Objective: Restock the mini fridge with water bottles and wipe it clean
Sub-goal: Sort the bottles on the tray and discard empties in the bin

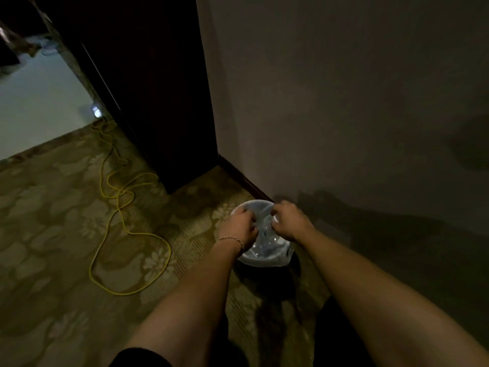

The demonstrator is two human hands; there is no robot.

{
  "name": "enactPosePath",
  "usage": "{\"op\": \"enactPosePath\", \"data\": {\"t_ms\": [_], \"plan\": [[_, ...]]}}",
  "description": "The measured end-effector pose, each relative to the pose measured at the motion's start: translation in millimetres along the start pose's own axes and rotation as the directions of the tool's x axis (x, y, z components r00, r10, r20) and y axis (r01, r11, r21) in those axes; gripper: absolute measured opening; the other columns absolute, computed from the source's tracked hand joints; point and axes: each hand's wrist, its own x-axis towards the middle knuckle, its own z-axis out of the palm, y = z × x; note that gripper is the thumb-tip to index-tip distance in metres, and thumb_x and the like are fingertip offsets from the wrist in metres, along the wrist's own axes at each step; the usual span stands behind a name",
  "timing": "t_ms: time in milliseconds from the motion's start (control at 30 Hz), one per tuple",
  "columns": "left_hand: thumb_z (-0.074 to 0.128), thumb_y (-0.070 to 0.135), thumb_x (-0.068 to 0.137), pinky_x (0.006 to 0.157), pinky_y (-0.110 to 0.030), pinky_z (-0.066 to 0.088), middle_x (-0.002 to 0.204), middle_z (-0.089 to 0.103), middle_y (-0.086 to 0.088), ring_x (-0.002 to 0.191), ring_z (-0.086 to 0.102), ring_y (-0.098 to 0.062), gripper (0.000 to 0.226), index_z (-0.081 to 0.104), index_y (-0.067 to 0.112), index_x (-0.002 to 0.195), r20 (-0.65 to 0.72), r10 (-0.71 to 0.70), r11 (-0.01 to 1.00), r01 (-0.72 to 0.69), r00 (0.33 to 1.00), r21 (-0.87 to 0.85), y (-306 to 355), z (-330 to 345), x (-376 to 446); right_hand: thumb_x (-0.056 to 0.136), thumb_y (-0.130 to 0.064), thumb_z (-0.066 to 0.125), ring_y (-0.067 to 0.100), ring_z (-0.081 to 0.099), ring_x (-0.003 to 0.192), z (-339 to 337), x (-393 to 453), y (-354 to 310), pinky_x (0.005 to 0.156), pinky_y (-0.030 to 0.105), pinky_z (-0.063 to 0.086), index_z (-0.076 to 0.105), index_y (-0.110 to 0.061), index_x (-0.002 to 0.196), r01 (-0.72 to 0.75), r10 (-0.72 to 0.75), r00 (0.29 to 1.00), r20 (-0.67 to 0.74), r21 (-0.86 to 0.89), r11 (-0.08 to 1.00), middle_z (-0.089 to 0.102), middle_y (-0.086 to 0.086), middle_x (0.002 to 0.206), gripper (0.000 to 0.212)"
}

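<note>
Both hands, left hand (239, 226) and right hand (289, 221), pinching the thin plastic liner (264, 254) at the bin's rim, beside the wall (344, 102). Probably light, soft, slippery, tearing easily; best gripped at the bunched edge.

Both hands' fingertips are hidden inside the clear bag (264, 242), its contents too blurred to tell.

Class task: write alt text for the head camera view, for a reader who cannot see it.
In a dim room, a person's left hand and right hand grip the clear plastic liner of a small round bin on patterned carpet beside a wall. A yellow cord snakes across the carpet to the left, past a dark doorframe.
</note>
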Motion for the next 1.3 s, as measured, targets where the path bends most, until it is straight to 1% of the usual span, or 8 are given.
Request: {"op": "enactPosePath", "data": {"t_ms": [167, 267, 400, 533, 700, 900, 1067, 1300], "plan": [[0.052, 0.032, 0.093, 0.088, -0.039, 0.048, 0.132, 0.051, -0.005, 0.11, 0.058, -0.03, 0.028, 0.061, 0.02, 0.117, 0.051, 0.017, 0.999, -0.019, 0.999, 0.034, -38, 63, 34, 0.093, -0.027, 0.055, 0.028, 0.058, 0.117, 67, 43, 22, 0.094, 0.038, 0.051, 0.063, -0.018, 0.126, 0.037, -0.036, 0.999, 0.041, -0.034, 0.999, 0.061, 0.009, 0.13, 0.036], [0.052, 0.037, 0.094, 0.09, -0.039, 0.047, 0.131, 0.051, -0.007, 0.111, 0.058, -0.029, 0.031, 0.06, 0.02, 0.119, 0.063, 0.01, 0.999, -0.012, 0.998, 0.041, -49, 82, 45, 0.095, -0.026, 0.053, 0.029, 0.057, 0.117, 83, 57, 31, 0.095, 0.038, 0.05, 0.065, -0.014, 0.124, 0.051, -0.051, 0.998, 0.025, -0.023, 0.998, 0.062, 0.01, 0.127, 0.034], [0.051, 0.038, 0.095, 0.09, -0.038, 0.044, 0.137, 0.049, -0.008, 0.113, 0.057, -0.029, 0.036, 0.056, 0.019, 0.125, 0.063, 0.001, 0.999, -0.003, 0.998, 0.037, -44, 74, 42, 0.095, -0.025, 0.054, 0.029, 0.059, 0.113, 80, 54, 32, 0.091, 0.039, 0.052, 0.061, -0.015, 0.128, -0.001, 0.0, 0.999, 0.042, 0.015, 1.0, 0.061, 0.009, 0.126, 0.035], [0.05, 0.04, 0.094, 0.087, -0.039, 0.05, 0.138, 0.05, -0.008, 0.109, 0.059, -0.029, 0.035, 0.058, 0.018, 0.121, 0.07, -0.007, 1.0, 0.005, 0.997, 0.021, -22, 33, 19, 0.095, -0.031, 0.058, 0.03, 0.059, 0.11, 45, 25, 20, 0.088, 0.039, 0.053, 0.06, -0.018, 0.126, -0.043, 0.041, 0.993, 0.107, 0.019, 0.999, 0.059, 0.011, 0.127, 0.034], [0.053, 0.04, 0.094, 0.088, -0.04, 0.051, 0.129, 0.051, -0.005, 0.109, 0.057, -0.026, 0.036, 0.057, 0.019, 0.123, 0.066, 0.001, 1.0, -0.003, 0.998, 0.027, 32, -66, -28, 0.09, -0.031, 0.065, 0.029, 0.054, 0.118, -53, -32, -13, 0.094, 0.04, 0.049, 0.056, -0.018, 0.132, -0.026, 0.025, 0.99, 0.142, 0.004, 1.0, 0.05, 0.009, 0.135, 0.045], [0.053, 0.043, 0.091, 0.077, -0.033, 0.048, 0.113, 0.052, -0.003, 0.099, 0.058, -0.025, 0.033, 0.06, 0.02, 0.115, 0.04, 0.038, 0.998, -0.04, 0.998, 0.053, 126, -211, -98, 0.089, -0.026, 0.066, 0.032, 0.053, 0.113, -205, -119, -65, 0.093, 0.041, 0.05, 0.059, -0.013, 0.12, 0.01, -0.009, 0.989, 0.148, -0.006, 1.0, 0.048, 0.012, 0.125, 0.035], [0.052, 0.048, 0.09, 0.084, -0.038, 0.052, 0.114, 0.054, -0.001, 0.098, 0.058, -0.022, 0.035, 0.061, 0.024, 0.114, 0.022, 0.043, 0.997, -0.044, 0.999, 0.06, 218, -324, -161, 0.089, -0.032, 0.066, 0.032, 0.05, 0.122, -334, -205, -99, 0.1, 0.038, 0.046, 0.056, -0.012, 0.13, 0.029, -0.018, 0.99, 0.143, -0.075, 0.997, 0.046, 0.013, 0.132, 0.047], [0.051, 0.056, 0.09, 0.086, -0.038, 0.05, 0.12, 0.054, -0.002, 0.102, 0.057, -0.021, 0.048, 0.059, 0.021, 0.122, 0.017, 0.187, 0.977, -0.188, 0.982, 0.105, 317, -402, -240, 0.091, -0.038, 0.063, 0.031, 0.051, 0.124, -443, -333, -116, 0.099, 0.041, 0.048, 0.05, -0.018, 0.139, -0.023, 0.038, 0.997, 0.065, -0.215, 0.976, 0.044, 0.011, 0.14, 0.053]]}}
